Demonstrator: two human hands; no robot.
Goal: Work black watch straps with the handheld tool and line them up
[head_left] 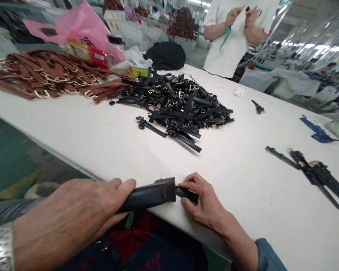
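Observation:
At the near edge of the white table [107, 146], my left hand [73, 214] is wrapped around a black leather piece [149, 194] that lies along the edge. My right hand [202, 201] pinches a narrow black strap [188, 194] sticking out of that piece's right end. A heap of black straps with gold buckles [177, 103] lies in the middle of the table, beyond both hands.
A pile of brown straps with rings [48, 75] sits far left, with a pink bag [81, 30] behind it. A few black straps [313, 173] lie at right. A person in a white shirt [237, 37] stands at the far side.

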